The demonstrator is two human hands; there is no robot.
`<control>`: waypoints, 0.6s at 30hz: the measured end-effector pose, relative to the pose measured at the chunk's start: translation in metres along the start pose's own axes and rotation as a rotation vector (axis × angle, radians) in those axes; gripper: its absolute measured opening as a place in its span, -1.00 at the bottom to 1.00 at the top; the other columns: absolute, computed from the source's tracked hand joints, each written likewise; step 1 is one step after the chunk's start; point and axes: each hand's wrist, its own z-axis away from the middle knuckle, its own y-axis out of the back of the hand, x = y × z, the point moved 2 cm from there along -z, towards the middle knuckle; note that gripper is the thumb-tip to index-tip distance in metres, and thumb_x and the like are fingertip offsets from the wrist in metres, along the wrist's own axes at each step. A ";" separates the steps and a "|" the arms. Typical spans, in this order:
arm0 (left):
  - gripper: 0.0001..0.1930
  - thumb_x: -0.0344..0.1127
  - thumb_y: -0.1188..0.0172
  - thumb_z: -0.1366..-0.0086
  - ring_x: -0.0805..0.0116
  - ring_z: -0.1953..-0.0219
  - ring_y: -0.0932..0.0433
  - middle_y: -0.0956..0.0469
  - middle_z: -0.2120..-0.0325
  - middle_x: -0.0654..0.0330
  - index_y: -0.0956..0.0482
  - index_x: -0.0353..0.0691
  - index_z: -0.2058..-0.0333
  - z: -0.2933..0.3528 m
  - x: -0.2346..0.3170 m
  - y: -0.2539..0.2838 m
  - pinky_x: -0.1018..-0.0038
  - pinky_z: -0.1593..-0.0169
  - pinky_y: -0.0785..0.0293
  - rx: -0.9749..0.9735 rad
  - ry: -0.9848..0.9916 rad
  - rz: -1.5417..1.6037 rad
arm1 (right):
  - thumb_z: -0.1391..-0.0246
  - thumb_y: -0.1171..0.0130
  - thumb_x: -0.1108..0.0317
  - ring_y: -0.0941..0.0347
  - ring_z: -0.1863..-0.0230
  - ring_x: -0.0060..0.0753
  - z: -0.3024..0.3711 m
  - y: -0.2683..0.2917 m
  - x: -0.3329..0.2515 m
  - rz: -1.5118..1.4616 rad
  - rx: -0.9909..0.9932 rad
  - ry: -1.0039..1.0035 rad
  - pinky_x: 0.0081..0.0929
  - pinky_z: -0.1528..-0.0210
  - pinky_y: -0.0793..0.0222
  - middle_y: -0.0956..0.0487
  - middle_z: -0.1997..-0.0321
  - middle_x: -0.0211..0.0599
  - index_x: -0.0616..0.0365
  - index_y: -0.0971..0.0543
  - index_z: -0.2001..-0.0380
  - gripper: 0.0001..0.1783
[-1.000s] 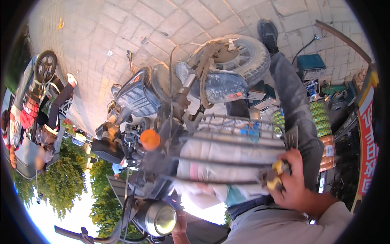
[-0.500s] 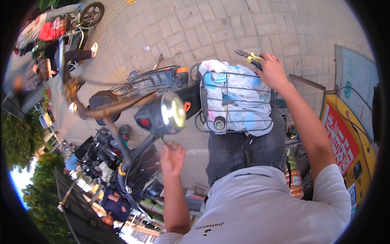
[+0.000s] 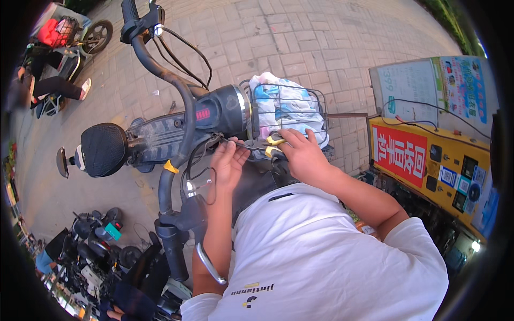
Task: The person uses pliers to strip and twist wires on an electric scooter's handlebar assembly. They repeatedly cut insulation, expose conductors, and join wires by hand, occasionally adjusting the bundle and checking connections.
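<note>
An electric scooter stands across in front of me, its dark handlebar [image 3: 188, 115] curving past the headlight housing [image 3: 227, 109]. Just below the housing my left hand [image 3: 229, 163] pinches a thin black cable [image 3: 214, 138] between thumb and fingertips. My right hand [image 3: 308, 156] grips pliers [image 3: 274, 140] with yellow-and-black handles, held partly apart. The jaws point left, close to my left fingertips; whether they touch the cable I cannot tell. Beside my right hand, the wire basket [image 3: 323, 109] holds a crumpled white-and-blue plastic bag [image 3: 273, 97].
A yellow cabinet [image 3: 428, 155] with a red sign stands at the right. The scooter's black seat [image 3: 104, 150] lies to the left. Several parked scooters [image 3: 96, 241] fill the lower left, and a person [image 3: 59, 80] sits at the upper left. Brick paving [image 3: 300, 32] stretches beyond.
My right hand has brought the pliers from beyond the basket down and left to the cable. My left hand has closed on the cable. The view has shifted, with more handlebar showing.
</note>
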 end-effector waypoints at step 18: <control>-0.86 -0.30 -0.22 -0.32 0.36 0.29 -0.61 -0.61 0.34 0.20 -0.55 -0.21 0.22 0.005 0.003 -0.011 0.40 0.12 -0.57 0.175 -0.038 -0.200 | 0.04 -0.11 0.30 -0.30 -0.07 -0.02 0.004 -0.021 -0.035 0.408 0.001 -0.088 0.45 -0.09 -0.15 -0.37 -0.04 -0.03 0.26 -0.60 0.36 -0.75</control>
